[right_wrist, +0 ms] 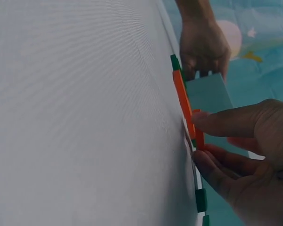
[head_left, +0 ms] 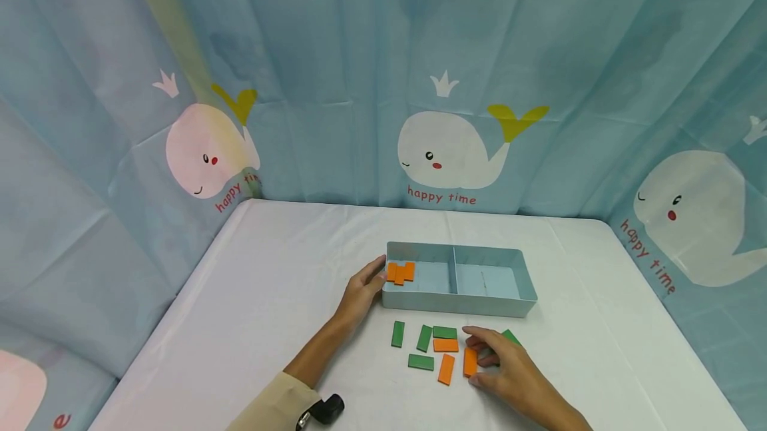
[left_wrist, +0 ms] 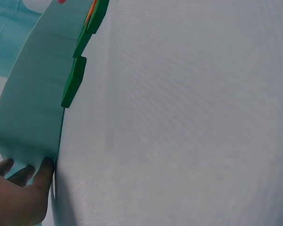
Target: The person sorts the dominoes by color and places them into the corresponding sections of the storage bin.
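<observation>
A pale blue two-compartment box [head_left: 455, 303] stands on the table. My left hand [head_left: 359, 294] rests against its left end, fingertips touching the outer wall; the left wrist view shows this left hand [left_wrist: 21, 193] at the box's end. My right hand [head_left: 506, 371] pinches an orange tile [head_left: 470, 363] by its ends, seen closely as the orange tile [right_wrist: 199, 134] between thumb and fingers in the right wrist view. Beside it lie another orange tile [head_left: 446, 370] and a horizontal orange tile [head_left: 446, 346]. Several orange tiles [head_left: 400, 273] sit in the left compartment.
Several green tiles lie before the box, among them an upright green tile [head_left: 398, 334], a front green tile [head_left: 421, 362] and one partly hidden green tile [head_left: 511, 337] behind the right hand. A whale-print curtain [head_left: 335, 118] hangs behind the white-covered table [head_left: 287, 264].
</observation>
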A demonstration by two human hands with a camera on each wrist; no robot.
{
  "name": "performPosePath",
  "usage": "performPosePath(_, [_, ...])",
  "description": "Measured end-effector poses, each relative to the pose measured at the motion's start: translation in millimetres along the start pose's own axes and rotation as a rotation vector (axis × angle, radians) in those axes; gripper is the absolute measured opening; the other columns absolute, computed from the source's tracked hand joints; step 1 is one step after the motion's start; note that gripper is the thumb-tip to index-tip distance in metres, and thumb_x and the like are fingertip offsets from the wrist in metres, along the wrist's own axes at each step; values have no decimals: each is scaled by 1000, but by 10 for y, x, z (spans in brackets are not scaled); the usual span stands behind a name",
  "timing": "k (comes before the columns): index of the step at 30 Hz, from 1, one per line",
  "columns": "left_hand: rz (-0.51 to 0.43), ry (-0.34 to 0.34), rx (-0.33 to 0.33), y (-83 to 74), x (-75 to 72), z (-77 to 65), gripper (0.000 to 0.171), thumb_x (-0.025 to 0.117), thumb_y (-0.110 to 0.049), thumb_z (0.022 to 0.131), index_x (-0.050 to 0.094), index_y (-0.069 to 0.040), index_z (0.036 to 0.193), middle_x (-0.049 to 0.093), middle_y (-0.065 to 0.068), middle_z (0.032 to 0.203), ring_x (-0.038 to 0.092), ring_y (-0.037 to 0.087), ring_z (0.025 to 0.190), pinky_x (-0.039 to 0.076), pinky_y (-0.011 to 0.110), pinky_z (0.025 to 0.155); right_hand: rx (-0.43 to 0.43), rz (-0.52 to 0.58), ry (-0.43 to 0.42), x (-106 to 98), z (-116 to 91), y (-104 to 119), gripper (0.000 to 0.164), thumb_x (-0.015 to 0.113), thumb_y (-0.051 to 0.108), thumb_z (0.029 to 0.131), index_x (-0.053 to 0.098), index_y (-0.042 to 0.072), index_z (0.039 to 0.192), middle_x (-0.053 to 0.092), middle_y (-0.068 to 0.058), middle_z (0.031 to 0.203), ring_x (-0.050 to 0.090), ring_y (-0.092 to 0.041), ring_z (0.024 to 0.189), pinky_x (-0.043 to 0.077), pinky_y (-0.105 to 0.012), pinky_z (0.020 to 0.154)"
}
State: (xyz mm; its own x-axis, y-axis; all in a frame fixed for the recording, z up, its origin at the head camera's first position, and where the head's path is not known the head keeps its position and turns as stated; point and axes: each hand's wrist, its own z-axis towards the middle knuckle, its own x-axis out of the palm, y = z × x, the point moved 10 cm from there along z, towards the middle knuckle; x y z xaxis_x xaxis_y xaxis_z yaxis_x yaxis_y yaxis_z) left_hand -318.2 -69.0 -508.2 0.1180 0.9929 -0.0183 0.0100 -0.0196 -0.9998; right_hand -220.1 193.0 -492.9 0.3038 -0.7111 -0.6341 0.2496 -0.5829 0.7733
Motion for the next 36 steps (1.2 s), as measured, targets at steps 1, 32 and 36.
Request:
performPosePath(1, [3, 0, 1, -3, -1, -3, 54, 52, -17, 112, 40, -5, 163, 37, 14, 170, 29, 36, 160, 26, 53, 131, -13, -2, -5, -2, 2, 20, 73, 86, -5, 79, 60, 9, 146, 69, -6, 127, 67, -8, 103, 62, -24, 88])
performPosePath(32, [91, -9, 32, -44, -29, -14, 54, 54, -20, 112, 43, -5, 162, 40, 14, 169, 30, 36, 160, 24, 57, 131, -228, 33, -197, -334, 316, 594, 80, 88, -8, 81, 57, 19, 150, 70, -5, 128, 67, -20, 117, 64, -34, 93])
performPosePath(36, [88, -5, 38, -54, -26, -22, 54, 54, -20, 112, 42, -5, 162, 40, 14, 169, 30, 36, 159, 24, 57, 131, -236, 64, -202, -349, 398, 635, 78, 87, -7, 82, 58, 20, 149, 70, -7, 128, 67, -19, 116, 64, -36, 94])
